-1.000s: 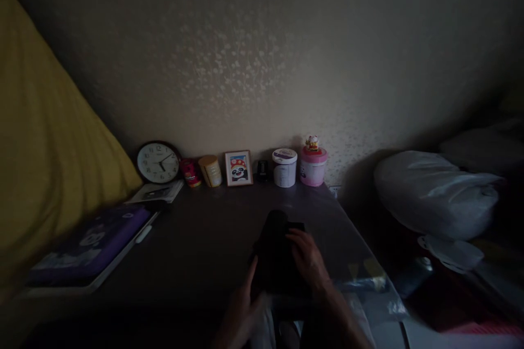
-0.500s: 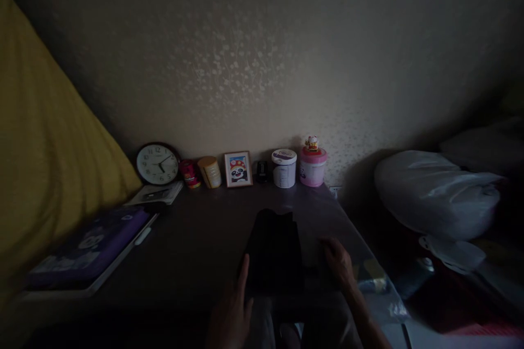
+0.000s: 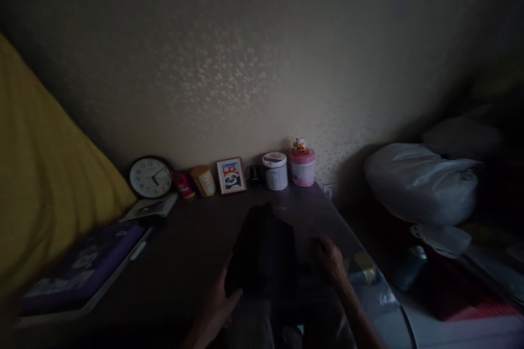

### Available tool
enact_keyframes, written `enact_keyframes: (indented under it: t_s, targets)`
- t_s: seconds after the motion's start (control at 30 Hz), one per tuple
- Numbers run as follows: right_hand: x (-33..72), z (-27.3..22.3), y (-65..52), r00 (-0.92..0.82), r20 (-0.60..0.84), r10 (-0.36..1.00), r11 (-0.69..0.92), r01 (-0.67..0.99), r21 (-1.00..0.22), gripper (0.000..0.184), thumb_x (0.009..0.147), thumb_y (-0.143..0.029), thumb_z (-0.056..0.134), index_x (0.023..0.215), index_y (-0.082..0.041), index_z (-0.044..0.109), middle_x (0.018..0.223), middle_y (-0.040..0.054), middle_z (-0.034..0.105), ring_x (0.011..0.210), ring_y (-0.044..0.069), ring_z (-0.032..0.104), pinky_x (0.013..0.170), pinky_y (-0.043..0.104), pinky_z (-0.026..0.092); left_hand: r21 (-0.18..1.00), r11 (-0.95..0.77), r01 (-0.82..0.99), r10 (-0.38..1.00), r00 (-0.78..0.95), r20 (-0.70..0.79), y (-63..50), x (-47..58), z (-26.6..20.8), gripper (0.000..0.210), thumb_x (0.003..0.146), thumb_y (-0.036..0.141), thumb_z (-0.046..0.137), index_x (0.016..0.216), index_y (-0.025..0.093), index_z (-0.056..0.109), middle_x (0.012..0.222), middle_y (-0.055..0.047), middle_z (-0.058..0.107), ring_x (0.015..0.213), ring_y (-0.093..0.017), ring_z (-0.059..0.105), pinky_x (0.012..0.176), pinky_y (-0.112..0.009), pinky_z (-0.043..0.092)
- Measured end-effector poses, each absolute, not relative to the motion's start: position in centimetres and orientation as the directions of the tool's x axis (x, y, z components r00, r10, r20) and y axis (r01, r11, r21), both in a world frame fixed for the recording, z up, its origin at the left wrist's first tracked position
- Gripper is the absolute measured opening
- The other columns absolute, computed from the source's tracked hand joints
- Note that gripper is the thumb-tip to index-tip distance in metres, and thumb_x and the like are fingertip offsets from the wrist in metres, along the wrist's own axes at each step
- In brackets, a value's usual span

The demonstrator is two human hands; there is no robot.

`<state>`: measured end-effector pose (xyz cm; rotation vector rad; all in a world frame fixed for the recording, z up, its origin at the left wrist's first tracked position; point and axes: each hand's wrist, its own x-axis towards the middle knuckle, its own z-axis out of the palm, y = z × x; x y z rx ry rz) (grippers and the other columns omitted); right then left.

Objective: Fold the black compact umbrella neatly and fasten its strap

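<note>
A dark black item (image 3: pixel 264 253), soft-looking and roughly rectangular, is at the near middle of the table; the dim light hides what kind it is. My left hand (image 3: pixel 223 300) grips its lower left edge, thumb on the near side and the other fingers mostly hidden behind it. The item looks tilted, its far end narrowing to a point. To its right, my right hand (image 3: pixel 331 259) is low over the tabletop with its fingers curled in. Whether anything is inside those fingers is too dark to make out.
Along the wall stand a clock (image 3: pixel 151 177), a red can (image 3: pixel 184 184), a yellow container (image 3: pixel 203 181), a panda picture frame (image 3: pixel 231 175), a white tub (image 3: pixel 275 172) and a pink tub (image 3: pixel 303 168). A purple case (image 3: pixel 84 267) lies left; a white plastic bag (image 3: pixel 421 182) sits right.
My left hand has gone from an extended finger along the black item to gripping its edge. The item has tilted and changed outline. The view has shifted slightly; my right hand remains curled.
</note>
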<state>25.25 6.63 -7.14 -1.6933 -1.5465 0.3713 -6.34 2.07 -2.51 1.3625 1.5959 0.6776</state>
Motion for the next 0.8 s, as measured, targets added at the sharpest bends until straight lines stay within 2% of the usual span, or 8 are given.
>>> enact_keyframes:
  t_s: [0.07,0.17,0.27,0.33,0.4,0.47,0.57,0.8]
  targets:
    - [25.3,-7.1,6.5,0.209,0.272,0.939,0.055,0.692,-0.72,0.029,0.072,-0.023,0.038,0.088,-0.021,0.062,0.084,0.0032,0.064,0.08,0.018,0.059,0.071,0.031,0.045,0.89,0.314,0.329,0.929,0.088,-0.36,1.9,-6.3,-1.7,0.061,0.071,0.043,0.055,0.125,0.021,0.035,0.074,0.0,0.066,0.029,-0.004,0.037,0.033,-0.018,0.03]
    - [25.4,-7.1,6.4,0.197,0.272,0.942,0.072,0.673,-0.736,0.029,0.072,-0.024,0.039,0.09,-0.021,0.062,0.085,0.004,0.064,0.081,0.019,0.059,0.07,0.03,0.045,0.918,0.317,0.238,0.905,0.215,-0.368,1.6,-6.2,-0.6,0.042,0.068,0.055,0.054,0.085,0.016,0.056,0.029,0.009,0.036,0.027,-0.007,0.032,0.035,-0.019,0.03]
    - [25.5,-6.9,6.3,0.191,0.277,0.942,0.088,0.656,-0.75,0.029,0.074,-0.026,0.038,0.088,-0.02,0.063,0.082,0.0044,0.064,0.078,0.019,0.059,0.068,0.03,0.045,0.916,0.222,0.335,0.944,0.163,-0.288,1.6,-6.1,-0.1,0.036,0.068,0.052,0.053,0.081,0.018,0.056,0.035,0.007,0.043,0.032,-0.01,0.041,0.044,-0.023,0.039]
    - [25.4,-6.7,6.2,0.196,0.29,0.937,0.098,0.648,-0.755,0.029,0.073,-0.027,0.038,0.086,-0.02,0.063,0.081,0.0043,0.064,0.077,0.019,0.059,0.067,0.03,0.044,0.872,0.091,0.481,0.989,0.06,-0.136,1.7,-5.8,0.2,0.038,0.065,0.043,0.057,0.094,0.019,0.055,0.057,0.002,0.059,0.055,-0.015,0.057,0.062,-0.027,0.046]
    - [25.3,-6.6,6.1,0.206,0.306,0.929,0.109,0.64,-0.761,0.029,0.072,-0.026,0.039,0.084,-0.02,0.064,0.08,0.004,0.064,0.077,0.019,0.059,0.068,0.03,0.044,0.832,0.011,0.555,0.999,0.025,-0.03,1.9,-5.4,0.5,0.045,0.063,0.036,0.058,0.104,0.02,0.051,0.079,-0.002,0.064,0.075,-0.018,0.061,0.074,-0.028,0.045]
    - [25.3,-6.6,6.0,0.221,0.304,0.927,0.105,0.623,-0.775,0.028,0.071,-0.027,0.04,0.083,-0.021,0.064,0.077,0.0035,0.064,0.074,0.019,0.059,0.066,0.03,0.045,0.874,0.072,0.48,0.995,0.031,-0.099,1.9,-5.0,0.7,0.046,0.064,0.035,0.055,0.107,0.02,0.048,0.074,0.0,0.062,0.06,-0.014,0.059,0.061,-0.026,0.045]
    - [25.5,-6.7,5.9,0.234,0.286,0.929,0.114,0.555,-0.824,0.029,0.072,-0.03,0.041,0.083,-0.02,0.064,0.075,0.0046,0.064,0.071,0.02,0.058,0.064,0.03,0.045,0.924,0.209,0.321,0.97,0.051,-0.237,1.7,-4.6,1.0,0.037,0.067,0.038,0.052,0.098,0.02,0.046,0.046,0.01,0.048,0.033,-0.009,0.041,0.038,-0.02,0.033]
    - [26.3,-5.5,7.1,0.305,0.17,0.937,0.101,0.227,-0.969,0.033,0.067,-0.042,0.051,0.083,-0.016,0.065,0.079,0.0067,0.066,0.077,0.021,0.06,0.069,0.032,0.047,0.955,0.282,0.093,0.927,0.229,-0.297,1.1,-4.8,2.9,0.025,0.068,0.042,0.054,0.063,0.019,0.044,0.036,0.01,0.039,0.032,-0.005,0.036,0.04,-0.018,0.03]
